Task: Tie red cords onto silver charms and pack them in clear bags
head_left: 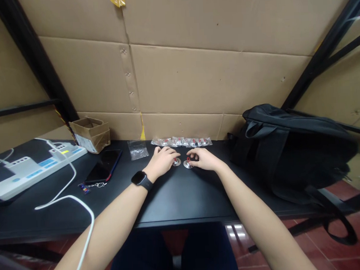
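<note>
Two small round silver discs with red parts lie side by side on the black table [182, 198]. My left hand [162, 161] is at the left disc [177, 162], its fingers bent over the red part; whether they grip it is too small to tell. At the right disc [187, 165], my right hand [205, 159] has its thumb and fingers curved around the red part, and contact is unclear. Behind them, a row of clear bags [180, 141] holds similar silver and red pieces. A flat clear bag [138, 150] lies left of the row.
A power strip [38, 173], a white cable [72, 196], a phone [104, 166] with a keychain and an open cardboard box [92, 135] are on the left. A black backpack [300, 153] stands on the right. Cardboard panels [177, 79] rise behind the table.
</note>
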A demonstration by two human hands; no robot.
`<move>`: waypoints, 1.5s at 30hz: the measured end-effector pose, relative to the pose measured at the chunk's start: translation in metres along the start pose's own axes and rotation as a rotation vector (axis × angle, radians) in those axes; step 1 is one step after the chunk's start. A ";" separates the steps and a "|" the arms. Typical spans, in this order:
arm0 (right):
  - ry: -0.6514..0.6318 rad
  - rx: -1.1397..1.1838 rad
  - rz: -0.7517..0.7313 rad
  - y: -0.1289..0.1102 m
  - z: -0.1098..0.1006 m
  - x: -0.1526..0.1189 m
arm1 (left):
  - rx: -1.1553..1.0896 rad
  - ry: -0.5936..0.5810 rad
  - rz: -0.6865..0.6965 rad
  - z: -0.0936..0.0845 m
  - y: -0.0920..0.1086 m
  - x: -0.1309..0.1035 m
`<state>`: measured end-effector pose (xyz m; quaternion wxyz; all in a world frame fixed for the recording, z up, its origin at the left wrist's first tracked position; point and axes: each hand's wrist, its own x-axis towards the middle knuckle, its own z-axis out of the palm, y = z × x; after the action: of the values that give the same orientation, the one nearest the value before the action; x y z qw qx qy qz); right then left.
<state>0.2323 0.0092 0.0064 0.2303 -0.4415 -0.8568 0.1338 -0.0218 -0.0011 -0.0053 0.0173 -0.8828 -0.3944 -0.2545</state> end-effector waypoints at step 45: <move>0.439 0.291 -0.079 -0.026 0.001 0.007 | 0.354 0.166 -0.019 -0.014 0.020 -0.004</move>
<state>0.2105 0.0005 0.0189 0.4768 -0.3882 -0.7747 0.1477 -0.0154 -0.0209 0.0083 0.2024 -0.8383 -0.4386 -0.2531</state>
